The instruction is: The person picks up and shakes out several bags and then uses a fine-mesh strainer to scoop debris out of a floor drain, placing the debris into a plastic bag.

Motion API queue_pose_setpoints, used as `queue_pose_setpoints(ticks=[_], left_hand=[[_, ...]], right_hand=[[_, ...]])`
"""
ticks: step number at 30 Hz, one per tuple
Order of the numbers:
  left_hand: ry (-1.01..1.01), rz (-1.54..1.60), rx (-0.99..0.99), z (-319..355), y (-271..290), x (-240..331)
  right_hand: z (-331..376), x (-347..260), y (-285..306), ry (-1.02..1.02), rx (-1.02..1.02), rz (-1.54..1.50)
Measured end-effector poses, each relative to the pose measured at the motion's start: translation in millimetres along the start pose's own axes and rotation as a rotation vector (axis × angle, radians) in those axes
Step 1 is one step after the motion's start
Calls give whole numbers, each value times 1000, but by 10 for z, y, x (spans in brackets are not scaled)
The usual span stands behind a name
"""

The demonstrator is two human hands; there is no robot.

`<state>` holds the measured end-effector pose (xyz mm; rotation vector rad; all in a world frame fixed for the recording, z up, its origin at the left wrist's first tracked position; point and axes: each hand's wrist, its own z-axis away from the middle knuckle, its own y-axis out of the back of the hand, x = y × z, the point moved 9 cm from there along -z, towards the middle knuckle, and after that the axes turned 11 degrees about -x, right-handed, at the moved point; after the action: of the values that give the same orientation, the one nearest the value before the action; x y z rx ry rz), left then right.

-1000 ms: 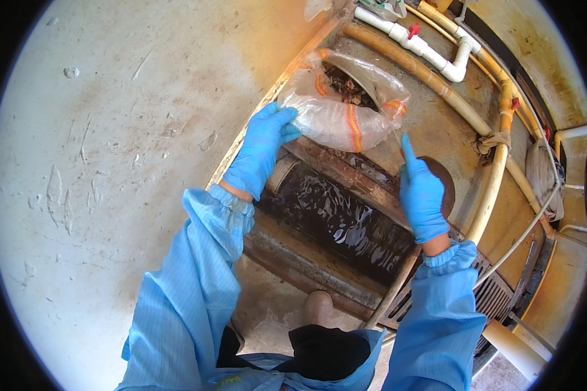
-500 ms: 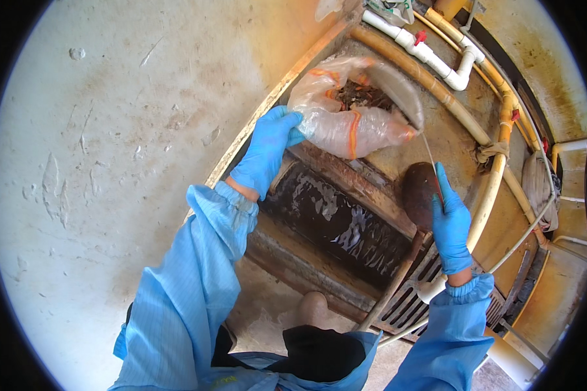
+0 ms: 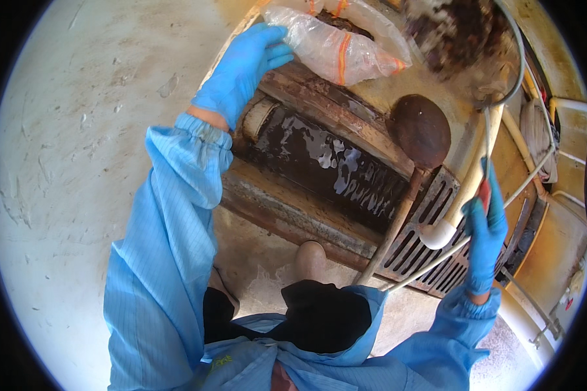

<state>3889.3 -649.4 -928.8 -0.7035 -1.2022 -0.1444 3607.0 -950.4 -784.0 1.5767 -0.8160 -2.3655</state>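
Note:
My left hand [image 3: 244, 72], in a blue glove, pinches the near-left edge of a clear plastic bag [image 3: 362, 58] with orange stripes. Dark, wet debris [image 3: 346, 25] shows in the bag's mouth. On the right, my gloved right hand [image 3: 486, 228] is closed around the red handle of a round hand strainer [image 3: 518, 65]. Its hoop is raised at the upper right, beside the bag and apart from it. Brown-black debris [image 3: 466, 36] lies in the mesh, blurred by motion.
Before me runs a trench of dark water [image 3: 326, 159] with rusty edges. A dark round-bowled dipper [image 3: 421, 130] leans across its right end, beside a slotted metal grate [image 3: 424, 228]. A white pipe elbow [image 3: 438, 234] stands over the grate. A pale wall [image 3: 78, 195] is at left.
The strainer has swung from the bag's mouth out to the right, and debris now shows in its mesh. My right hand has moved right and down. The bag sits higher in view.

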Motion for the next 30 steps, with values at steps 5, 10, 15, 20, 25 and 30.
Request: queue_pose_setpoints(ticks=[5,10,15,20,25,30], left_hand=[[56,-116,-24,113,-121,-128],[76,-278,-71,244,-138,-120],[122,-367,-90,442,-266,-97],[181,-388,-94,532,-219,-344],[131,-328,-86,571,-279,-339],[218,-351,46,784,95,-420]], right_hand=[[683,654,-287,-330,-160,-170],[1115,992,-641,-459,-230,-297],[1437,1197,-1163,-577,-350,-370],[1613,1599,-1811,-785,-328,-651],[1581,2083,-2333,-1009,72,-1171],[1392,3392,-2639,-1103,396,-1140]])
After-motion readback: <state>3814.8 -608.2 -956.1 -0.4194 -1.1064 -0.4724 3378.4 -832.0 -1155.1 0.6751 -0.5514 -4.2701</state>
